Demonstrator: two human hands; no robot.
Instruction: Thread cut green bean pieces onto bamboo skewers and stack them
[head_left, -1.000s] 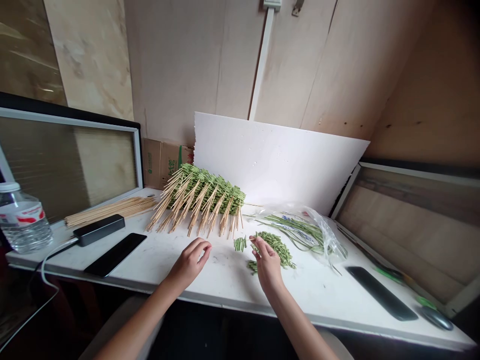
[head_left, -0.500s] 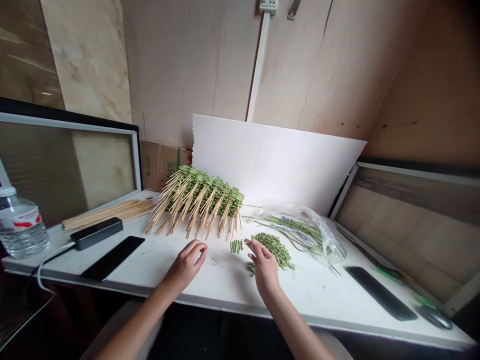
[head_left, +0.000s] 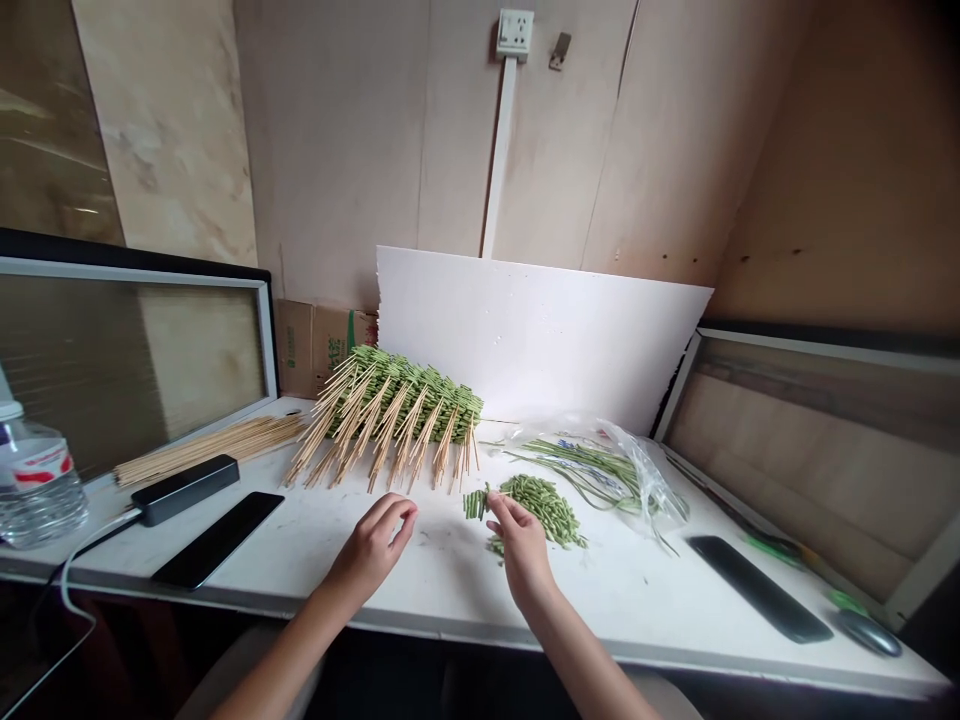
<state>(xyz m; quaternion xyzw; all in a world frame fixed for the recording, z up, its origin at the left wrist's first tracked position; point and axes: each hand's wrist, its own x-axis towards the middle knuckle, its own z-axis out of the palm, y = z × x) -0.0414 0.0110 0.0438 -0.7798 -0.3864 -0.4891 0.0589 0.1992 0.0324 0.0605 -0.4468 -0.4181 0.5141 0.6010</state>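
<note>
Touching comb-like, slender green stem pieces [head_left: 474, 504], right fingers [head_left: 501, 506] curl.

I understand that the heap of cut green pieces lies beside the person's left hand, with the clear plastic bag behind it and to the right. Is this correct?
Not quite: the head view shows the heap of cut green pieces beside the right hand, with the clear plastic bag behind it and to the right.

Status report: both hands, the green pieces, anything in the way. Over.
Left hand pinched, hold unclear. Right hand at right end of short green row. Loose green pile close behind; nothing blocking seen.
</note>
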